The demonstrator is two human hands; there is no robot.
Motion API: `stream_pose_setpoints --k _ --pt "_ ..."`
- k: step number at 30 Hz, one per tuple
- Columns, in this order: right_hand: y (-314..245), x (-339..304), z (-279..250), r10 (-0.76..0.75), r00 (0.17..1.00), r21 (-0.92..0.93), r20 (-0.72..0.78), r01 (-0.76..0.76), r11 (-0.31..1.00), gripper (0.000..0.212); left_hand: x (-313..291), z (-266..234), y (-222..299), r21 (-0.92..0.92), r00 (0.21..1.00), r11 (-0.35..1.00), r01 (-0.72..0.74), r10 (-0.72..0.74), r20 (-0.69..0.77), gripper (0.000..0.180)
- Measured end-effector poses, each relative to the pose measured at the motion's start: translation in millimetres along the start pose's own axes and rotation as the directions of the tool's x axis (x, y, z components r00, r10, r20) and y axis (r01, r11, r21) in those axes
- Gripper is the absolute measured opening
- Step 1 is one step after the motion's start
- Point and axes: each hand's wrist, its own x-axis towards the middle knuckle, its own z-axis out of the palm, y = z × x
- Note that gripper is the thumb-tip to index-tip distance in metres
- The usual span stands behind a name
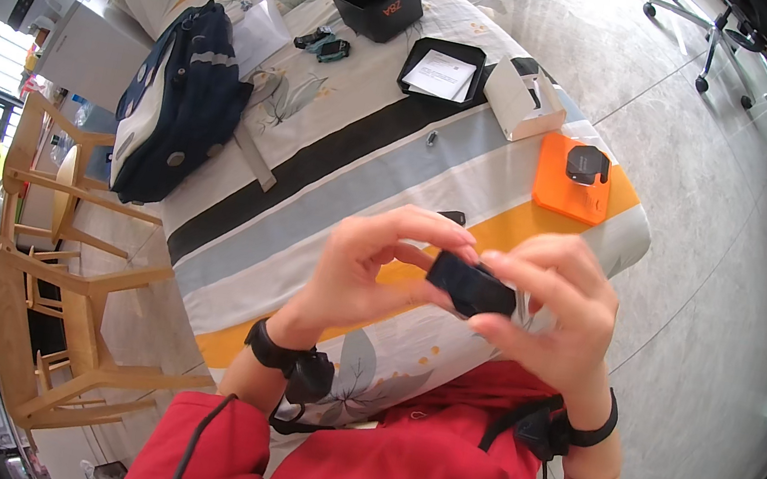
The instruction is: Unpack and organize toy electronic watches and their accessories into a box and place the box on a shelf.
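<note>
My left hand (350, 259) and my right hand (563, 305) meet over the near part of the table. Between their fingertips is a small black block-shaped device (469, 286) with a glossy dark face. The left fingers pinch its left end; the right fingers and thumb grip its right end. Something pale and thin shows beside the right fingers, too blurred to name. Just beyond the left fingers lies a small black piece (451, 216) on the cloth. An orange box (564, 201) with a black square-headed item (587, 165) on top sits past my right hand.
A patterned, striped cloth (306, 216) covers the table. Farther back are a white box (518, 105), a black tray (414, 82) holding a white card, a black box (377, 3) and a blue-grey strapped item (325, 45). A navy backpack (186, 100) and wooden chairs (84, 332) stand left.
</note>
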Motion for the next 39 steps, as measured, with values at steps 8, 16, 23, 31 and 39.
stream_pose_setpoints --k 8,16,23,31,39 --pt "45.0 -33.5 2.0 0.659 0.752 0.360 -0.008 -0.612 0.704 0.023 -40.6 -67.3 -81.9 -0.394 0.809 0.886 0.246 -0.412 -0.420 0.037" --pt "75.3 -55.8 12.9 0.692 0.706 0.450 0.150 -0.672 0.588 0.022 -30.5 -85.4 -84.5 0.421 0.871 0.863 0.279 -0.044 -0.489 0.028" --pt "75.9 -49.5 25.9 0.770 0.612 0.423 0.180 -0.755 0.501 0.032 8.3 -123.7 -111.8 0.549 0.758 0.786 0.285 0.166 -0.631 0.016" --pt "98.3 -51.2 50.6 0.808 0.567 0.461 0.162 -0.767 0.446 0.014 17.5 -139.1 -159.7 0.407 0.708 0.849 0.337 0.056 -0.704 0.013" --pt "91.7 -22.6 55.7 0.790 0.613 0.317 0.026 -0.754 0.575 0.008 17.9 -138.9 -152.4 0.253 0.707 0.913 0.319 -0.052 -0.705 0.011"
